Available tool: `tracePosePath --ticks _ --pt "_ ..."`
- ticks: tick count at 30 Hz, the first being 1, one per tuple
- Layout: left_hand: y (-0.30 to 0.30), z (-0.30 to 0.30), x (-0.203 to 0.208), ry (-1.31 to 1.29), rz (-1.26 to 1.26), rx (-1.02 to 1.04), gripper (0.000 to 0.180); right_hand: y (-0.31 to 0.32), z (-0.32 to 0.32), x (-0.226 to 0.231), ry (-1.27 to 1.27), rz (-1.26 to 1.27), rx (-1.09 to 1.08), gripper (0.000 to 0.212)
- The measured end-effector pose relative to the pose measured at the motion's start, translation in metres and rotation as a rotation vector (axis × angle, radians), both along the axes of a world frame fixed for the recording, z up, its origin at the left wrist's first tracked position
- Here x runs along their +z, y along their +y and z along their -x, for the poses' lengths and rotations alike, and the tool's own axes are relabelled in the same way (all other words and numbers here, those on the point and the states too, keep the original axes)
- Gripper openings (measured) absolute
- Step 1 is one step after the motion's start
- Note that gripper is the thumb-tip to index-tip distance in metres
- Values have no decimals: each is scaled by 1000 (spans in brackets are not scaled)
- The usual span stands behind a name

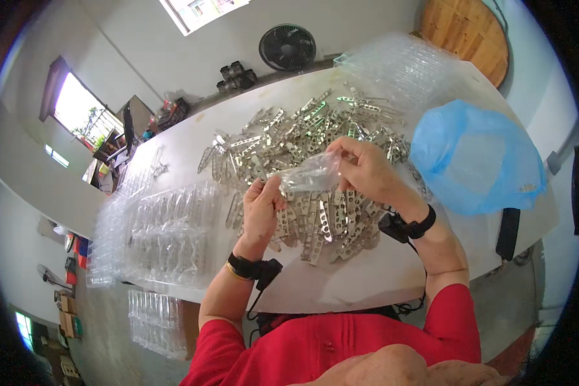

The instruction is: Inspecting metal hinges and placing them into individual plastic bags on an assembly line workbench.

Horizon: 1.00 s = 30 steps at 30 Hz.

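black fan (287, 47) near wall (347, 26); round wooden board (466, 35) upper right; bright window (83, 106) left.

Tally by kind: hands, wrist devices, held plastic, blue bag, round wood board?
Hands: 2
Black wrist devices: 2
Held clear plastic piece: 1
Blue plastic bag: 1
Round wooden board: 1
Total: 7

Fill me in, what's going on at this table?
A person in a red top holds a piece of clear plastic between the left grip and the right grip, above a heap of metal parts with holes in them. Whether the plastic holds a part, I can't tell. Ridged clear packaging lies to the left, more is stacked at the far right, and a blue bag sits to the right.
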<state>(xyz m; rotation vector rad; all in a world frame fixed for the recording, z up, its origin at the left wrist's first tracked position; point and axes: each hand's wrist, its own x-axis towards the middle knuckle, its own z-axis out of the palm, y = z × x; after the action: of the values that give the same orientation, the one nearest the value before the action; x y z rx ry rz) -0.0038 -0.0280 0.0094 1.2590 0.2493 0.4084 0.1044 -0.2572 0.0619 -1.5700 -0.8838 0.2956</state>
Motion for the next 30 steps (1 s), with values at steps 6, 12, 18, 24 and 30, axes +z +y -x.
tracePosePath --ticks 6,12,18,24,30 --pt "-1 0 5 -8 12 63 25 -1 -9 0 225 -36 -138 11" --pt "1 1 1 -40 -20 57 25 3 -13 -8 211 -105 -84 16" --pt "-10 11 9 -57 -140 54 25 0 -14 -8 178 87 -32 21" --pt "-11 14 9 -45 -358 141 22 0 -13 -10 142 55 -10 20" --pt "-3 16 11 -121 -295 155 18 2 -9 1 253 42 -43 13"
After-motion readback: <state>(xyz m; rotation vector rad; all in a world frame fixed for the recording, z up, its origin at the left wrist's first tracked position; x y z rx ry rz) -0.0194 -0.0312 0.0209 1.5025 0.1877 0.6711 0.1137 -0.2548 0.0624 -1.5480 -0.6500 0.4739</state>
